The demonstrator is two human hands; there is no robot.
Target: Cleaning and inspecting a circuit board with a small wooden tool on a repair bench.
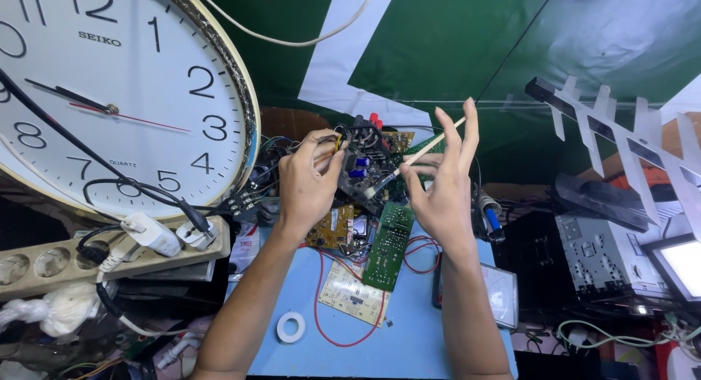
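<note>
Green circuit board in left hand, brush in right hand

Green wall, white stripe; blue tabletop; big wall clock.

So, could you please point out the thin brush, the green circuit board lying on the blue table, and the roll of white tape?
thin brush (423, 152), head view, middle of its pale handle.
green circuit board (388, 246), head view, centre of its face.
roll of white tape (282, 327), head view, left side of its ring.
</note>
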